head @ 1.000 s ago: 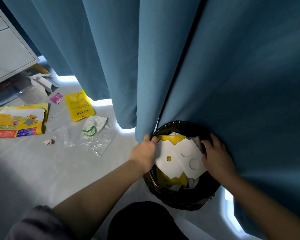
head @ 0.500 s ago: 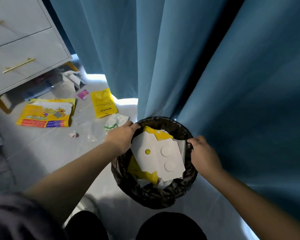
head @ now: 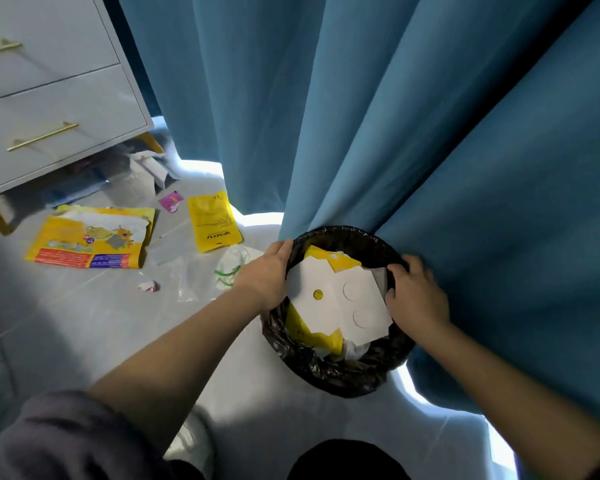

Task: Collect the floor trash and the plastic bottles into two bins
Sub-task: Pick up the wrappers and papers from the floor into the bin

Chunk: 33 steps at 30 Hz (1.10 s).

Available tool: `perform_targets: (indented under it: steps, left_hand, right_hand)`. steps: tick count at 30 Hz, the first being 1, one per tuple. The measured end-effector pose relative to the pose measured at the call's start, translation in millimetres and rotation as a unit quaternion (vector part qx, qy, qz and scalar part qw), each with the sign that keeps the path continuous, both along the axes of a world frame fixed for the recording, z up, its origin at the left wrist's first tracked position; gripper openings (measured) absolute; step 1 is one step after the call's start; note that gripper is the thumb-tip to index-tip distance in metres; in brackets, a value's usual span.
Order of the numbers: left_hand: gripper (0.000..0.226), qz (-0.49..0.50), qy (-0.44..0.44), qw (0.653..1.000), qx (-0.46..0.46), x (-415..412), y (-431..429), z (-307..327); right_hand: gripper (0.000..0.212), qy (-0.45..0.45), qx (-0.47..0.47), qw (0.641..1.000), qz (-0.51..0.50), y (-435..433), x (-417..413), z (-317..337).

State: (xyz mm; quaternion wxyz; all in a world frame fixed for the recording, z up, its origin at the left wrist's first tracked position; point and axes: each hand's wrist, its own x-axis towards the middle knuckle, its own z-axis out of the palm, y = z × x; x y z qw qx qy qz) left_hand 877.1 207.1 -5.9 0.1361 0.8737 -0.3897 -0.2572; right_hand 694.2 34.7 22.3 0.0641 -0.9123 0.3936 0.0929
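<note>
A round bin [head: 329,372] lined with a black bag stands on the floor at the foot of the blue curtain. It holds white card [head: 336,299] and yellow packaging. My left hand [head: 265,273] grips the bin's left rim. My right hand [head: 416,294] grips the right rim, fingers curled over the edge. Trash lies on the floor to the left: a large yellow bag [head: 90,242], a small yellow pouch [head: 213,221], a white wrapper with green print [head: 234,263], clear plastic [head: 189,284], a pink scrap [head: 170,201] and a crumpled bit [head: 149,286].
A white drawer unit [head: 56,98] with gold handles stands at the upper left, with more paper and boxes [head: 153,168] under and beside it. The blue curtain [head: 430,133] hangs close behind the bin. My knees show at the bottom edge.
The bin has come out from under the curtain, towards me and to the left, with both hands on its rim. My view has shifted to show more of the drawer unit.
</note>
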Motion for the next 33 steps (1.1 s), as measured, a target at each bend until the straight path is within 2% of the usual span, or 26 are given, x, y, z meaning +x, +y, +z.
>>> perform_targets:
  steps: [2, 6, 10, 14, 17, 23, 27, 33]
  left_hand:
    - [0.067, -0.010, 0.026, 0.999, -0.024, 7.2, 7.8, 1.4]
    - [0.057, 0.003, 0.049, 0.997, -0.061, 35.1, 37.5, 5.3]
    - [0.056, 0.019, 0.057, 0.998, -0.029, 82.5, 85.2, 7.2]
    - [0.056, 0.067, 0.063, 0.996, 0.018, 123.4, 134.3, 9.3]
    - [0.057, 0.090, 0.052, 0.992, 0.070, 146.5, 156.2, 8.1]
    - [0.056, 0.078, -0.014, 0.983, 0.165, 179.6, 158.3, 21.9]
    - [0.052, 0.034, -0.073, 0.969, 0.233, 184.9, 148.6, 47.4]
    - [0.047, 0.015, -0.070, 0.955, 0.288, 170.5, 141.5, 50.1]
  right_hand:
    - [0.048, -0.001, -0.025, 0.999, 0.040, 22.4, 8.3, 8.2]
    - [0.047, -0.027, -0.005, 0.990, 0.140, 73.5, 54.1, 27.8]
    - [0.041, -0.060, 0.025, 0.977, 0.201, 120.1, 136.9, 34.7]
    - [0.040, 0.003, 0.071, 0.969, 0.239, 153.0, 210.0, 10.1]
    - [0.042, 0.037, 0.069, 0.959, 0.272, 159.8, 243.6, -10.9]
    - [0.047, 0.136, 0.103, 0.951, 0.259, 125.1, 266.3, -40.0]
    - [0.050, 0.185, 0.130, 0.945, 0.237, 93.5, 270.1, -35.8]
    - [0.057, 0.213, 0.192, 0.932, 0.221, 81.3, 271.7, -47.3]
